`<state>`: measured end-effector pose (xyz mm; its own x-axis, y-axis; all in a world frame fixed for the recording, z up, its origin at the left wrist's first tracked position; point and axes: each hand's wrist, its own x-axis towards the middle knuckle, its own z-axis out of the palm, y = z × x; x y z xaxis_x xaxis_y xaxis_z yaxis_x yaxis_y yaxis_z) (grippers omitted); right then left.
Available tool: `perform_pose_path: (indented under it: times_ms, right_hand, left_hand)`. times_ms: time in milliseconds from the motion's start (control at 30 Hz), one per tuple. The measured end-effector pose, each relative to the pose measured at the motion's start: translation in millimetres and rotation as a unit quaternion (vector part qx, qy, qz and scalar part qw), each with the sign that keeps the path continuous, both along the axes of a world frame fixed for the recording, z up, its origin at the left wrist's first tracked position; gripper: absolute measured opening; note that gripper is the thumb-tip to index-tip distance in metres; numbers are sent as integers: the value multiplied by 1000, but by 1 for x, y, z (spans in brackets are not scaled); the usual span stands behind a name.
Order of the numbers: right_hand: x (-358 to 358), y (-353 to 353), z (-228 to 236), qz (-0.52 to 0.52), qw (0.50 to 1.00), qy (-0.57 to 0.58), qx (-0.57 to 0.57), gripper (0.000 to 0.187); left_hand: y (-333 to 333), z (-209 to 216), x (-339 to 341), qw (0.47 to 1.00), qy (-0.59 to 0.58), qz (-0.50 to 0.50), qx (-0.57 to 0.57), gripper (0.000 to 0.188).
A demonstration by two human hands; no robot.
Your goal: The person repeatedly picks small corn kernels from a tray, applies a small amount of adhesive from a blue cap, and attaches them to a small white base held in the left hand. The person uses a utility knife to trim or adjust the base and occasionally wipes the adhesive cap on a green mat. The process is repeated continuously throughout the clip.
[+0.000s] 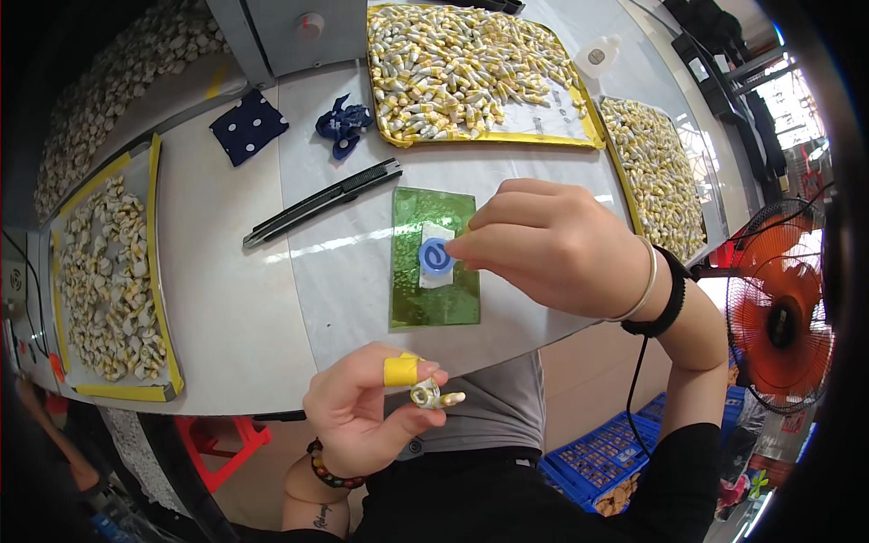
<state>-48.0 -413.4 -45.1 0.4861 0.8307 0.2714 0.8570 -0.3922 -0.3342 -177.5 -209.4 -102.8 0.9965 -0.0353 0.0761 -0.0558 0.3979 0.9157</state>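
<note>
Between the thumb and taped index finger of my left hand (358, 403) is a small white-and-yellow piece (425, 394), held near the table's front edge. Yellow tape (401, 369) wraps that index finger. My right hand (561, 240) is closed in a pinch at the right rim of a small round blue disc (436, 257); what its fingertips hold, if anything, is hidden. Under the disc lies a white pad (438, 282) on a green, glossy rectangular plate (433, 310). A black utility knife (321, 204) lies to the left of the plate.
Yellow-edged trays of small white-and-yellow pieces stand at the back (489, 140), right (625, 176) and left (172, 385). Behind the knife lie a dotted navy cloth (249, 128) and a crumpled one (344, 125). A white bottle (597, 56) stands far right, an orange fan (780, 308) beyond the table.
</note>
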Motion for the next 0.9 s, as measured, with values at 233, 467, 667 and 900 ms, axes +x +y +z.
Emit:
perform_pose_path:
  times_ms: [233,467,667,900]
  right_hand:
    - [6,9,-7,40,996,-61,-52,11]
    - [-2,22,-11,21,996,-80,-35,12]
    - [-26,15,13,-47,985,74,145,18]
    - [-67,10,12,-43,947,179,262,18]
  left_hand:
    - [0,-1,0,1000,-12,9,19,44]
    - [-5,-1,1,999,-16,32,20,42]
    - [-1,-10,-4,992,-99,57,52,34]
    - [0,-1,-8,976,-161,48,138,33]
